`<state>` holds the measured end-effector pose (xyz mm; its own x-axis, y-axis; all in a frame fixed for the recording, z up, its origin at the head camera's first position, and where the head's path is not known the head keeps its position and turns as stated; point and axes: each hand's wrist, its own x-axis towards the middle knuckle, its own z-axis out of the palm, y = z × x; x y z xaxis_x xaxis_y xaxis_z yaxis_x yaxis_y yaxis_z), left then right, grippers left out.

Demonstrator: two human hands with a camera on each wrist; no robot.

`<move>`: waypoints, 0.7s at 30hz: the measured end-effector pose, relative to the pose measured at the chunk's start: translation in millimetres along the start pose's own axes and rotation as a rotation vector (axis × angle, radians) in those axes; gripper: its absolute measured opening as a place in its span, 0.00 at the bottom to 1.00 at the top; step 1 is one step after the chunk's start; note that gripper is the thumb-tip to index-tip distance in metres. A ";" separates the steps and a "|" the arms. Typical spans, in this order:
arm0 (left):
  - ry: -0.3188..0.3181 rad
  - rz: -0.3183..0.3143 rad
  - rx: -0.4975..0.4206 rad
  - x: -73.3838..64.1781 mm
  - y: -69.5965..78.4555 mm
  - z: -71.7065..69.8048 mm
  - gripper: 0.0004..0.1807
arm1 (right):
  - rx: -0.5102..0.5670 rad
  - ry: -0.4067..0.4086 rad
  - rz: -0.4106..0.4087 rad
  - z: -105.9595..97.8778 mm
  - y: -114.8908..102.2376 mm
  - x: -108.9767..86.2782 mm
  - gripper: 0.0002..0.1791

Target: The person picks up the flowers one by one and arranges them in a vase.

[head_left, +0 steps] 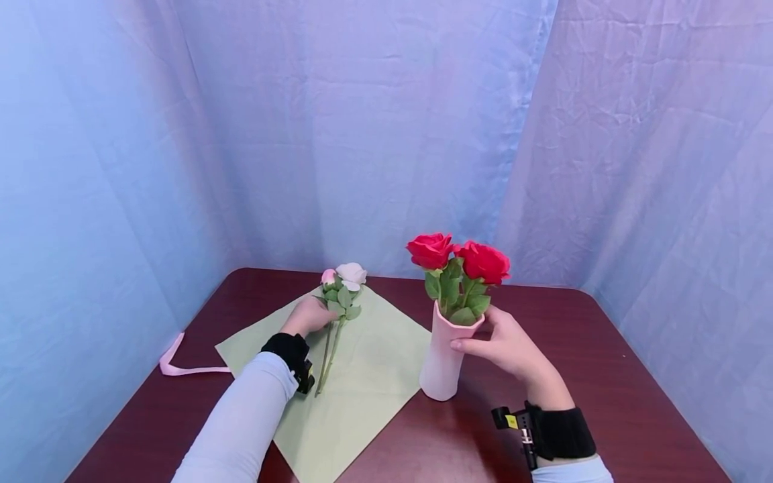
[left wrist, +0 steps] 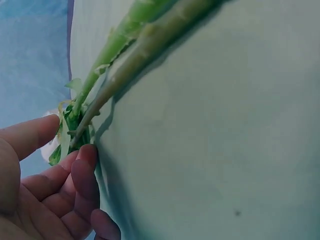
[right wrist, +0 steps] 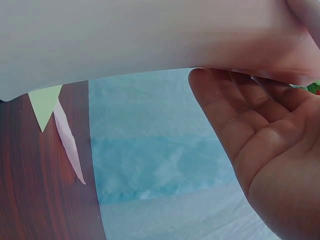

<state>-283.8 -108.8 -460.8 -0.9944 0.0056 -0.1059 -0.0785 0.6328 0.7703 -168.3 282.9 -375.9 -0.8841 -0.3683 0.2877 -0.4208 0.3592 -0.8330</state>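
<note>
A white rose (head_left: 351,275) and a pink rosebud (head_left: 329,276) lie side by side on a pale green wrapping sheet (head_left: 380,362), their stems toward the near side. My left hand (head_left: 309,315) is at their leaves; in the left wrist view, thumb and fingers stand apart on either side of the leafy stems (left wrist: 107,82). On the right, a pink-and-white vase (head_left: 443,362) stands tilted slightly, holding two red roses (head_left: 483,262) with green leaves. My right hand (head_left: 510,342) grips it near the rim, thumb in front and fingers round the far side.
A pink ribbon (head_left: 181,369) sticks out from under the sheet's left corner and hangs toward the table's left edge. The dark red-brown table (head_left: 543,349) is enclosed by pale blue-violet curtains (head_left: 374,134) at the back and both sides.
</note>
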 end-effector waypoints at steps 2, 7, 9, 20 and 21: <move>-0.004 -0.013 0.010 0.6 0.5 1.1 0.22 | -0.004 0.000 0.004 0.0 -0.4 -0.2 0.33; 0.003 -0.003 0.067 1.2 0.8 2.6 0.22 | -0.012 0.002 0.015 0.4 -0.9 -0.3 0.34; 0.001 -0.005 0.089 1.6 1.1 3.1 0.21 | -0.016 0.003 0.020 0.5 -1.1 -0.3 0.34; -0.020 0.035 0.074 -10.5 7.8 -4.3 0.21 | -0.029 0.007 0.010 0.0 -1.8 -0.1 0.34; -0.010 0.032 0.073 -20.0 17.3 -5.6 0.21 | -0.031 0.008 0.010 0.0 -1.9 -0.1 0.34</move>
<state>-265.8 -102.3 -441.9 -0.9955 0.0344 -0.0888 -0.0410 0.6866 0.7258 -167.4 282.2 -374.3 -0.8897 -0.3580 0.2832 -0.4179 0.3895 -0.8208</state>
